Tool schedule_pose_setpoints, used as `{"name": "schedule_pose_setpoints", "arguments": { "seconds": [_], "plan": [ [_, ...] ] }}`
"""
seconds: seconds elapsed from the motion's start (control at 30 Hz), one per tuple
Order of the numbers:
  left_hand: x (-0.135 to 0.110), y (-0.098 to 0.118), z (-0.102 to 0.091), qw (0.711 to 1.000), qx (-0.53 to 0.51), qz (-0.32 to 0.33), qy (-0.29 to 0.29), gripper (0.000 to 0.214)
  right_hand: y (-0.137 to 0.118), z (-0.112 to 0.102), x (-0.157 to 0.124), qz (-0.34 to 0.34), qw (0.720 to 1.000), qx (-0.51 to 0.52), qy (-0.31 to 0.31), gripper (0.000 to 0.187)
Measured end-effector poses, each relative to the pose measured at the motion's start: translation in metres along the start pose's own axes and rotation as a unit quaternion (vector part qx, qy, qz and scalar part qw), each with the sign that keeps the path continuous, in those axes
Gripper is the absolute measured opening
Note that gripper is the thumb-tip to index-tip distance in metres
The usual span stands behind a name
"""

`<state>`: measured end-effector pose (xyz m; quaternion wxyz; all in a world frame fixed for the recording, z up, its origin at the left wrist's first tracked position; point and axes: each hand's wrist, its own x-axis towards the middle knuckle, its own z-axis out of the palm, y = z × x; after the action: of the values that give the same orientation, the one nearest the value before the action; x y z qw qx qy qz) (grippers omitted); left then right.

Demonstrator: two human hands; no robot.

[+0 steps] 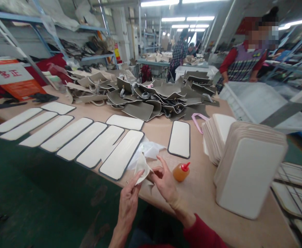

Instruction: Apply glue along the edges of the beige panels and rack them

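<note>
My left hand [129, 199] is closed on the lower left edge of a small, curled cream-coloured piece of sheet material [142, 168]. At the same piece's right edge, my right hand [165, 182] pinches with thumb and fingertips, its index finger raised. Just behind lies crumpled white translucent sheeting [151, 150]. To the right of my right hand stands a squeeze bottle [181, 173] of amber liquid with a red nozzle cap. A white panel with a dark rim [122, 155] lies left of my hands, the closest in a slanted row of several. Another rimmed panel [179, 139] lies beyond the bottle.
Stacked pale panels [249, 172] stand upright at the table's right. A heap of grey-brown bag pieces [151, 96] covers the back. A pink strap loop [197, 123] lies near the stack. A person [241, 65] stands at a white crate [246, 100]. Shelving [71, 27] is at left.
</note>
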<state>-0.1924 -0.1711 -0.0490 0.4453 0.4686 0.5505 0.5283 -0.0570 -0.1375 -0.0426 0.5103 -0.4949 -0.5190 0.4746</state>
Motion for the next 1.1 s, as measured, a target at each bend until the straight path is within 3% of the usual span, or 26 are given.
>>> {"name": "schedule_pose_setpoints", "arguments": {
  "seconds": [0.03, 0.1, 0.17, 0.23, 0.33, 0.5, 0.53, 0.6, 0.67, 0.73, 0.93, 1.1],
  "plan": [
    [-0.001, 0.001, -0.004, 0.999, -0.024, -0.016, 0.031, 0.028, 0.005, -0.005, 0.003, -0.011, 1.000, -0.002, 0.017, 0.062],
    [0.001, 0.004, -0.019, 0.979, -0.113, -0.060, 0.157, 0.019, 0.016, -0.018, 0.011, -0.024, 0.998, -0.016, 0.064, 0.062],
    [0.004, 0.011, -0.037, 0.922, -0.224, -0.095, 0.301, 0.011, 0.024, -0.030, 0.018, -0.021, 0.994, -0.034, 0.102, 0.064],
    [0.005, 0.017, -0.053, 0.886, -0.290, -0.112, 0.345, 0.010, 0.026, -0.036, 0.021, -0.012, 0.995, -0.040, 0.086, 0.066],
    [0.000, 0.017, -0.060, 0.893, -0.311, -0.128, 0.300, 0.006, 0.011, -0.033, 0.010, -0.052, 0.993, -0.088, 0.057, 0.069],
    [-0.011, 0.006, -0.051, 0.900, -0.323, -0.097, 0.278, 0.030, -0.039, -0.031, -0.023, -0.220, 0.941, -0.203, 0.160, 0.047],
    [-0.013, 0.007, -0.049, 0.903, -0.327, -0.092, 0.263, 0.035, -0.047, -0.030, -0.026, -0.234, 0.940, -0.202, 0.147, 0.039],
    [-0.016, 0.012, -0.042, 0.910, -0.338, -0.087, 0.225, 0.040, -0.057, -0.025, -0.030, -0.246, 0.950, -0.186, 0.044, 0.030],
    [-0.019, 0.020, -0.034, 0.913, -0.352, -0.091, 0.185, 0.041, -0.059, -0.015, -0.030, -0.241, 0.952, -0.165, -0.088, 0.029],
    [-0.022, 0.027, -0.025, 0.910, -0.369, -0.094, 0.161, 0.041, -0.055, -0.003, -0.029, -0.236, 0.948, -0.150, -0.152, 0.029],
    [-0.032, 0.038, -0.021, 0.883, -0.445, -0.091, 0.123, 0.030, -0.035, 0.010, -0.030, -0.240, 0.952, -0.124, -0.142, 0.034],
    [-0.028, 0.043, -0.024, 0.843, -0.512, -0.145, 0.080, 0.039, -0.033, 0.012, -0.036, -0.243, 0.951, -0.144, -0.127, 0.045]
  ]
}}
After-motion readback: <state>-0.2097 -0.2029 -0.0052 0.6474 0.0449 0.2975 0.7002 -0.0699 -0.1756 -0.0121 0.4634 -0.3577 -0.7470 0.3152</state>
